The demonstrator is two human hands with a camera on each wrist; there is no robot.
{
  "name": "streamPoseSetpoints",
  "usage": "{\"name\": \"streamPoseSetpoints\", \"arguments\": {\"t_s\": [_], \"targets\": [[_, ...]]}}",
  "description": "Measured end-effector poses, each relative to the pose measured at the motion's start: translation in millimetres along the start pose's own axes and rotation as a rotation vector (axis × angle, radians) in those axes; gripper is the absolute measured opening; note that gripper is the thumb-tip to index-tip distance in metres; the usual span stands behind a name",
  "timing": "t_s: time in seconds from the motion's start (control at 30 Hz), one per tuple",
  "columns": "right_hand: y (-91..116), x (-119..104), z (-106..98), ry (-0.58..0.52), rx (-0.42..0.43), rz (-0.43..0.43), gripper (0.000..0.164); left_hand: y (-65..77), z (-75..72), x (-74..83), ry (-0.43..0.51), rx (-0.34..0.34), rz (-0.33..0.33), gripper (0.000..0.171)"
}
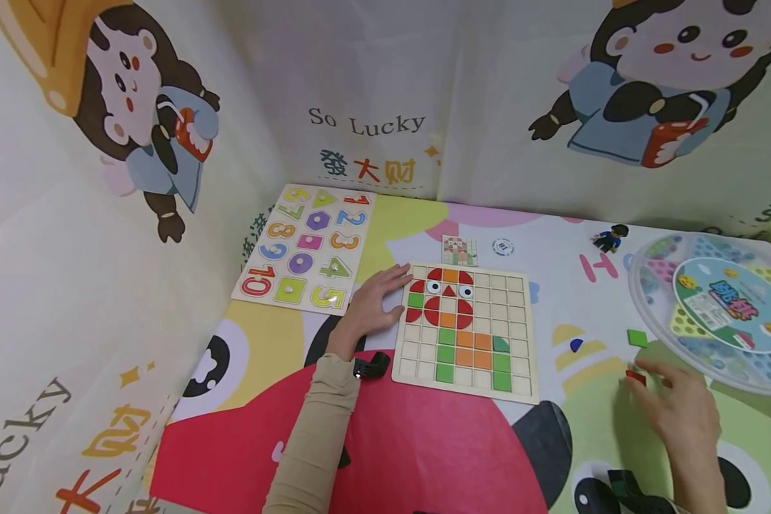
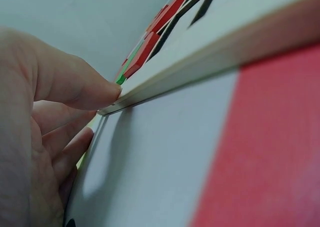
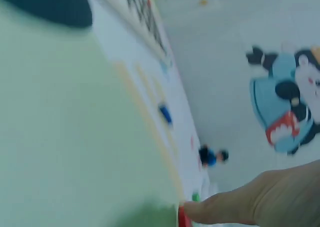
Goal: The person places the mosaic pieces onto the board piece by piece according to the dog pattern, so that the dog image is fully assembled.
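A square wooden grid board (image 1: 519, 303) carries red, orange and green tiles, with two eye pieces near its top. Along the board's left edge my left hand (image 1: 368, 308) rests, fingers extended and thumb against the side. The left wrist view shows that thumb (image 2: 92, 89) touching the board's edge close up. Off to the right, my right hand (image 1: 684, 407) pinches a small red tile (image 1: 636, 377) between thumb and forefinger. Part of the tile is covered by the fingers. A green square tile (image 1: 637, 338) and a dark blue half-round piece (image 1: 575, 345) lie beyond it.
A number and shape board (image 1: 330, 253) lies at the back left. Behind the grid board are a small picture card (image 1: 459, 250) and a round token (image 1: 503, 247). A toy figure (image 1: 610, 238) and a large round clear case (image 1: 658, 314) are at the right.
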State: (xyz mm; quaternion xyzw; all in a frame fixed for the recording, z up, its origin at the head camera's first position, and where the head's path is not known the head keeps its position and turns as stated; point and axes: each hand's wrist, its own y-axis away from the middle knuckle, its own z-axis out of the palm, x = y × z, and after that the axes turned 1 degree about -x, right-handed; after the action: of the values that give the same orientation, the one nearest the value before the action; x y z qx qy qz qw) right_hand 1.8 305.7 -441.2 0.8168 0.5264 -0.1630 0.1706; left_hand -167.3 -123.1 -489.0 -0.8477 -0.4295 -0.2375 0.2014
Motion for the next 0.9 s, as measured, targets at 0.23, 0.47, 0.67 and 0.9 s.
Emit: {"name": "streamPoseSetpoints", "arguments": {"t_s": [0.23,0.47,0.67,0.9], "targets": [[-4.3,21.4,-2.3,0.008,0.016,-0.073,0.032,0.0,-2.1,1.6,0.018,0.012,0.004,0.060],[-6.5,17.9,-3.6,0.050,0.053,-0.112,0.028,0.7,0.1,1.4,0.020,0.009,0.001,0.061],[-11.4,-1.2,-0.5,-0.007,0.112,-0.139,0.025,0.7,0.8,-0.7,0.005,0.001,0.011,0.061],[-30.9,-74.6,23.8,-0.289,0.036,-0.257,0.026,0.4,0.7,-1.0,0.003,0.009,0.017,0.060]]}}
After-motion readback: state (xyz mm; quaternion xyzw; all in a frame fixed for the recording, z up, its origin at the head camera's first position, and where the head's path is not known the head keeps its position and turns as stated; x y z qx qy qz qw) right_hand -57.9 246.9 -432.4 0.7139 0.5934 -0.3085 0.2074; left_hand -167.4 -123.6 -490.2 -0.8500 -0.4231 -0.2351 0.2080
